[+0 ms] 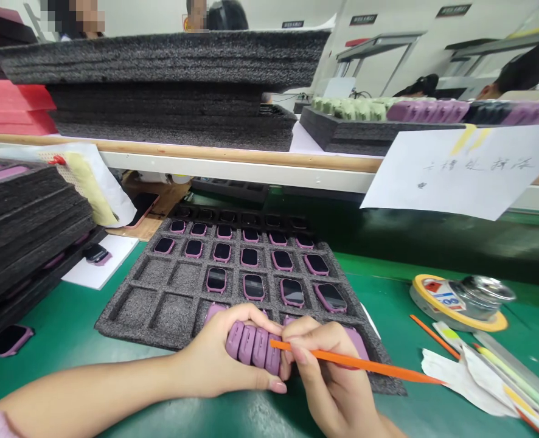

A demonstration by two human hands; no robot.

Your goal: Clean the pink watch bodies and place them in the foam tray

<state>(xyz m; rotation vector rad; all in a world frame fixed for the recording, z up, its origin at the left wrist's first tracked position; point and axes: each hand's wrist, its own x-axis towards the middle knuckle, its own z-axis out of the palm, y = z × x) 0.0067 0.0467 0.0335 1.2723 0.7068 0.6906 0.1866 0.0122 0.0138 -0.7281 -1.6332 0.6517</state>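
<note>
My left hand (233,353) is closed around a row of several purple watch cases (253,345), stood on edge side by side above the near edge of the foam tray. In my right hand (328,365) is a flat orange pry stick (370,364), pinched between thumb and fingers. Its left tip meets the side of the rightmost case, and its pointed end sticks out to the right. Beneath both hands lies the black foam tray (160,310), with purple-framed watches with dark screens (253,286) in many pockets. My hands hide part of its front row.
Stacked foam trays (18,213) stand at the left, with a loose watch (10,340) by them. At right are a yellow tape roll (456,304), a metal-topped bottle (483,295) and crumpled tissue (465,383). A shelf edge (233,164) crosses behind, and people are beyond.
</note>
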